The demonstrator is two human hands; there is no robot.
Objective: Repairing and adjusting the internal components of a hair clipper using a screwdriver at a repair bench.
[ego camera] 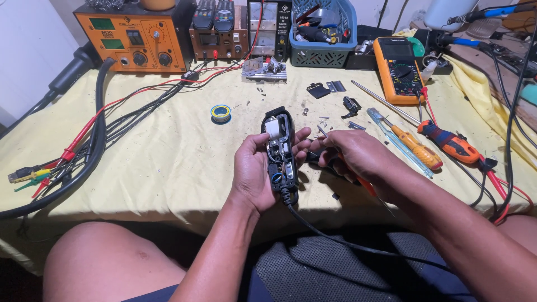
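While the person's bare knees are framing the bottom of the view, a black power cord [335, 237] is trailing across the lap and up into the lower end of an opened black appliance body [279, 154], held just above the near edge of the yellow cloth-covered table [168, 162]. The left hand [254, 170] is wrapping around that body from its left side, thumb and fingers clamped on the casing, palm turned right, so the exposed innards are facing the camera. The body's long axis is running almost straight away from the person, cord end near, white-capped end far. The right hand [349, 156] is sitting just beside it on the right, closed around a dark-and-orange-handled tool [341, 168] whose thin tip is pointing left toward the open casing; whether the tip is touching the parts I cannot tell. The left hand is the nearer one to the casing, since it is carrying it; the right forearm is angling in from the lower right.

Farther out, two screwdrivers [430, 145] are lying to the right, a solder spool [220, 113] to the left, and small screws are scattering between. At the back, an orange multimeter [398, 70], an orange bench station [134, 39] and a blue basket [324, 33] are standing in a row.
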